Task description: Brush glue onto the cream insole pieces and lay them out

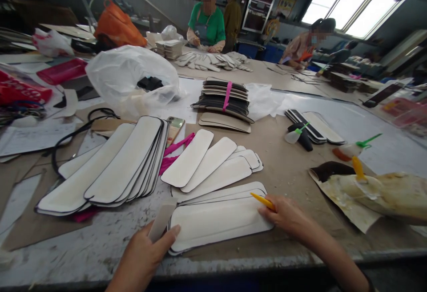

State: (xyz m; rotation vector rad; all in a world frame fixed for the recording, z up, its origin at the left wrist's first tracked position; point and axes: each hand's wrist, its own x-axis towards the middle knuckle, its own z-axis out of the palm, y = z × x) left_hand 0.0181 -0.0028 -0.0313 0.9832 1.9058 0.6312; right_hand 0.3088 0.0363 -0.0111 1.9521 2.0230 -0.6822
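In front of me lies a long cream panel (216, 227) with rounded corners and a dark edge, on top of similar ones. My left hand (142, 249) is closed on a pale flat strip (162, 223), its thumb at the panel's left end. A slim yellow pointed tool (263, 201) is pinched in my right hand (287, 216); its tip points left, over the panel's upper right part. Fingers of the right hand touch the panel's right end. Just behind, more cream panels (190, 160) are fanned out, overlapping. A thicker pile of longer panels (125, 163) leans to the left.
A dark bundle (222, 98) with a pink band stands behind the panels. On the right are glue bottles with green nozzles (295, 135) and a stained bag (383, 194) with a yellow-tipped applicator. A clear plastic bag (133, 76) sits back left. Co-workers (210, 22) sit across the table.
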